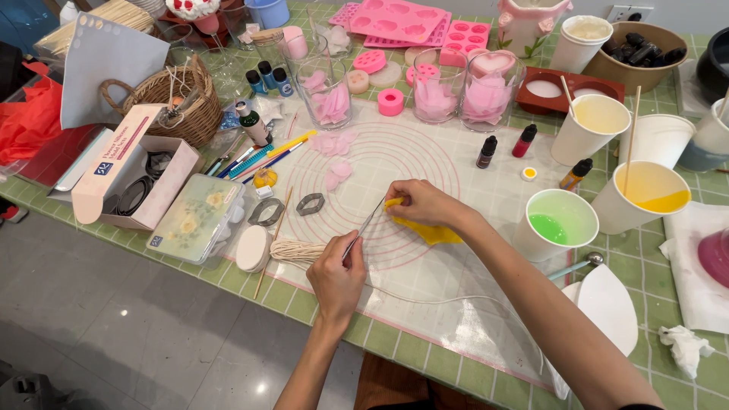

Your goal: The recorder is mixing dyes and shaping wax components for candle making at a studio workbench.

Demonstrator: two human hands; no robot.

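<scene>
On a crowded craft bench (425, 357), the left hand (338, 277) grips thin metal tweezers (364, 226) aimed at a yellow wax sheet (429, 229) pinned by the clenched right hand (421, 203) on the mat, where a slip could likely tear the soft piece.

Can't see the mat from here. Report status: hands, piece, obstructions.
Left hand grips thin metal tool, tip at yellow piece. Right hand pins that piece to mat. Wick bundle beside left hand.
</scene>
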